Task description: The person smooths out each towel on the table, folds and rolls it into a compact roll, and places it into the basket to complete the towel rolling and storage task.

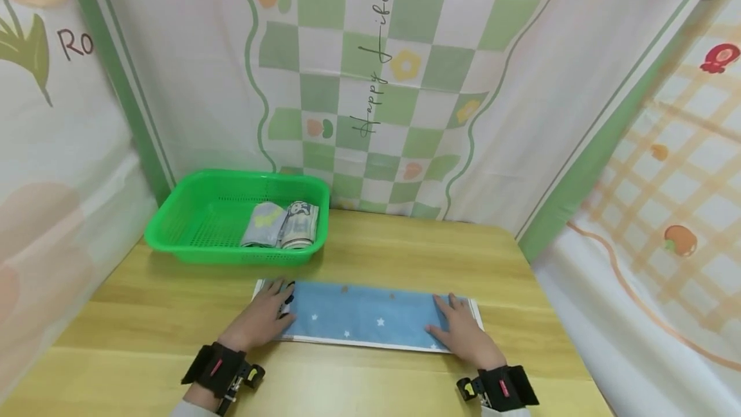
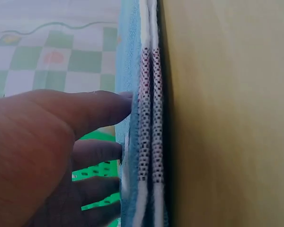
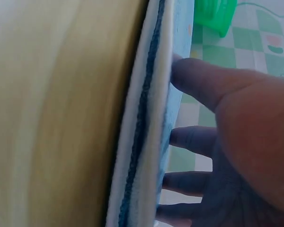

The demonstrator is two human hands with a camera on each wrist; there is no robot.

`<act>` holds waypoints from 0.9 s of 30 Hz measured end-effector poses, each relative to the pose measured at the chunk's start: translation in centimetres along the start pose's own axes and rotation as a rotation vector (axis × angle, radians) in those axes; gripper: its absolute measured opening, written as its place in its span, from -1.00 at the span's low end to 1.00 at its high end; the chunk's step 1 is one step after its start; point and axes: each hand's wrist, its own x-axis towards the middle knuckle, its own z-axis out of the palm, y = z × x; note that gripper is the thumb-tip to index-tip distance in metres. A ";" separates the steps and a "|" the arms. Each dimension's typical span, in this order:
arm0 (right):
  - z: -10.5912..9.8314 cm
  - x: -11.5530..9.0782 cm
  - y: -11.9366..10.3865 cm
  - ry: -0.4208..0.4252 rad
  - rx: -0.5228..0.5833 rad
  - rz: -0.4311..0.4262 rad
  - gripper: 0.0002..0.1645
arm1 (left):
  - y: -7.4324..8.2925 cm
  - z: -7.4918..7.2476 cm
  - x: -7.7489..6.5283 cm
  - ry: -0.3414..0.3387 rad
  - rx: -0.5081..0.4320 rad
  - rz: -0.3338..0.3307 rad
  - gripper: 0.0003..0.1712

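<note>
A blue towel (image 1: 361,314) with white stars and white edges lies folded into a long strip across the wooden table. On its left end rests my left hand (image 1: 263,317), fingers spread and fairly straight. My right hand (image 1: 466,333) touches the opposite end, also with extended fingers. In the left wrist view, the thumb and fingertips of the left hand (image 2: 42,137) meet the blue face beside two stacked woven edges of the towel (image 2: 150,113). The right wrist view shows layered white edges of the towel (image 3: 156,94), with the fingertips of the right hand (image 3: 248,127) against its top.
Behind the towel at the left stands a green plastic basket (image 1: 231,256). A rolled grey cloth with a yellow pattern (image 1: 263,224) and a rolled printed cloth (image 1: 300,224) lie in its right part. Patterned curtains (image 1: 370,82) hang along the back and both sides of the table (image 1: 405,243).
</note>
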 end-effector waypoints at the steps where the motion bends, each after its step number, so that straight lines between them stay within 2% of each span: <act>1: -0.1 0.1 0.1 0.002 -0.007 -0.003 -0.10 | 0.1 0.0 0.2 0.000 0.000 0.004 -0.29; 4: -0.5 0.5 0.5 0.003 -0.013 0.004 -0.09 | 0.4 0.0 1.0 -0.009 -0.007 0.013 -0.29; 9: -0.6 0.7 1.2 -0.012 -0.022 0.021 -0.09 | 0.8 0.0 2.3 -0.037 -0.009 -0.012 -0.30; 21: -1.2 0.6 3.2 0.014 0.016 0.013 -0.08 | 2.9 0.4 4.7 -0.031 0.068 -0.046 -0.37; 27: -1.5 0.4 4.6 0.035 0.030 0.009 -0.08 | 3.9 0.7 6.1 -0.043 0.091 -0.031 -0.47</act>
